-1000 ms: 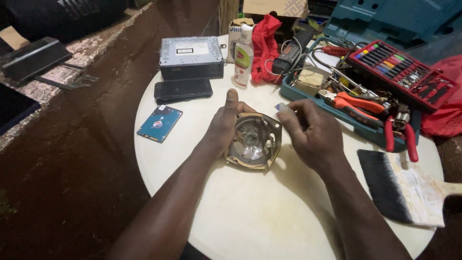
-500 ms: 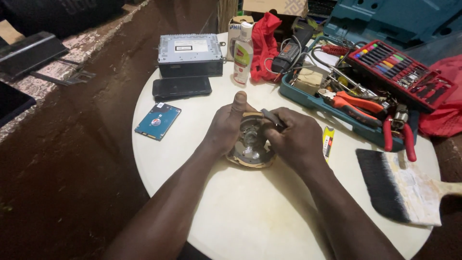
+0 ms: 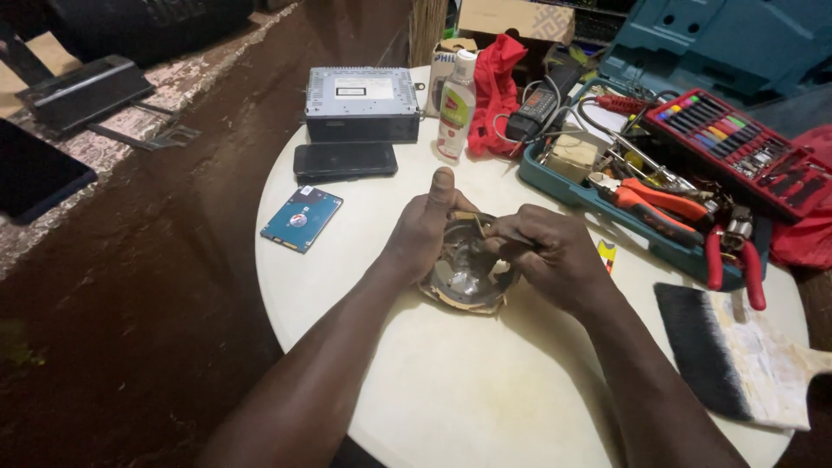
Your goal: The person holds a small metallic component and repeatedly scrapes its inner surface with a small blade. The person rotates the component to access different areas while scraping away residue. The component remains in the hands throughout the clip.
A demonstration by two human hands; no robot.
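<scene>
On round table [image 3: 485, 390]: left hand [image 3: 425, 230] grips shiny reflector [image 3: 464, 277], thumb up; right hand [image 3: 550, 256] pinches rim.

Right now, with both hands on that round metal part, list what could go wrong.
1. The left hand steadies the round part by its rim only, so it may tip or slide on the table if pressed hard.
2. The right hand works a thin tool inside it; a slip could jab the left thumb close by.
3. The small yellow item beside the right hand could get knocked away.
</scene>
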